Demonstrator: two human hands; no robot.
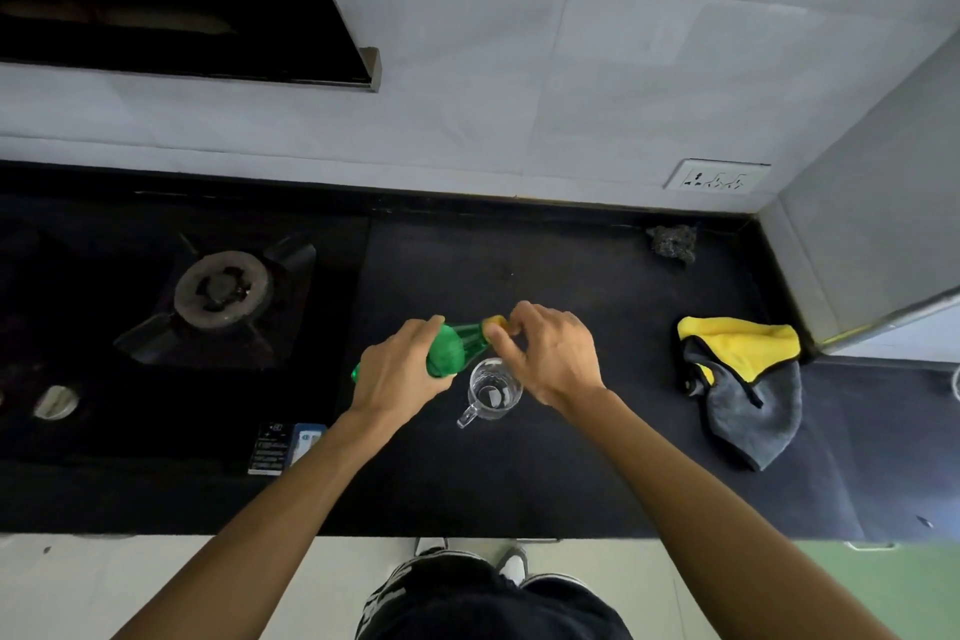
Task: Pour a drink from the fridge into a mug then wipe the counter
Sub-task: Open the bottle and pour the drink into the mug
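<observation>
Green bottle (451, 347) lies tilted above the black counter (571, 457), its neck pointing right, just behind a clear glass mug (493, 388) that stands upright on the counter with its handle toward the near edge. Left hand (400, 372) is wrapped around the bottle's body, while the right hand (553, 353) pinches the yellow cap (496, 322) between thumb and fingers. Well to the right a yellow and grey cloth (743, 379) lies crumpled on the counter. Off to the left sits a gas burner (223, 288), and a dark scrubber (672, 242) rests by the back wall.
</observation>
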